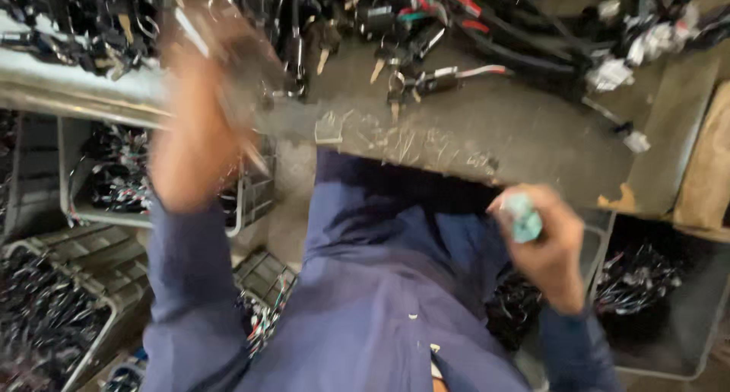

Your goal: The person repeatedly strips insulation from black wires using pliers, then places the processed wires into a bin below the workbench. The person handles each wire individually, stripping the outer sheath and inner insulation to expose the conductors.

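- Head view is looking straight down the person's blue work shirt [395,301] at a worn grey bench top [487,133].
- Right hand [544,244] is curling shut around a small pale-teal plastic part [523,219], holding it just below the bench's near edge, close to the body, likely for a steady grip.
- Left hand [205,126] is raised over the bench's left end and badly motion-blurred; something pale and translucent is smearing above it, but can't tell whether the fingers are gripping it or how open they are.
- Black wire harnesses with keys and connectors [411,34] are lying piled along the bench's far side, within arm's reach.
- Wire baskets of black cable bundles [114,179] are sitting below the bench on both sides, apparently stock within easy reach.
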